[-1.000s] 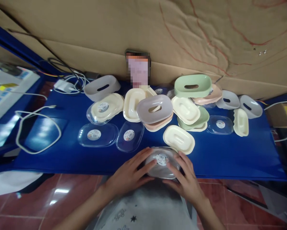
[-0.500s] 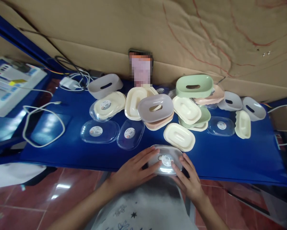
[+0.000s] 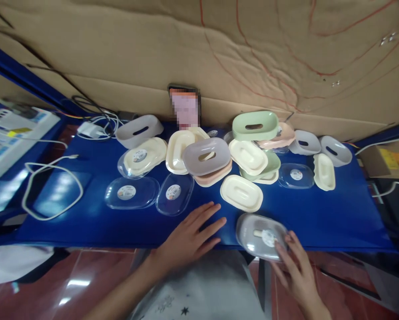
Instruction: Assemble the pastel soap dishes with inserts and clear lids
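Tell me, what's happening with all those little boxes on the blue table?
A person sits at a blue table strewn with soap-box parts. Their right hand touches a grey box with a clear lid at the table's near edge. The left hand lies flat and empty beside it. Farther back are cream trays, loose clear lids and a green box.

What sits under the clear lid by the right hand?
Under the clear lid by the right hand sits a grey soap-box base, with a pale slot showing through. The round sticker and the fingers cover the rest of the inside.
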Demonstrator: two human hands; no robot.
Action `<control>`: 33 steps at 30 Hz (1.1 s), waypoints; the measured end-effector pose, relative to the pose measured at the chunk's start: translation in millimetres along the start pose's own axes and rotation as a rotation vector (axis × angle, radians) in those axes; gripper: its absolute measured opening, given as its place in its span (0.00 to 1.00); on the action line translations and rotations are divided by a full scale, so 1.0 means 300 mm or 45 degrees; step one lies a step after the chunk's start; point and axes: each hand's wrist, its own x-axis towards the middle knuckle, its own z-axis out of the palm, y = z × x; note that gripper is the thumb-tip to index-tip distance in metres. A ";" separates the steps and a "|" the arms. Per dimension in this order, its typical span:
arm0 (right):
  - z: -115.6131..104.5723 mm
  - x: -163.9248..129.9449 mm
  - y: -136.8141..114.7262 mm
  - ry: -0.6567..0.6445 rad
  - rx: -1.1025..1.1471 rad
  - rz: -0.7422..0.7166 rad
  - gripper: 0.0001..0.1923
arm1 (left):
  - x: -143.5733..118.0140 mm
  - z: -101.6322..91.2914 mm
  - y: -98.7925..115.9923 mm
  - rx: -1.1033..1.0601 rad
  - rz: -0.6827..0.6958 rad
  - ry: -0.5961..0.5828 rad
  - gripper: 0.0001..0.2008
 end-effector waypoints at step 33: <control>0.040 0.592 -0.276 0.002 0.003 -0.456 0.16 | -0.102 0.011 0.001 0.053 -0.276 0.439 0.22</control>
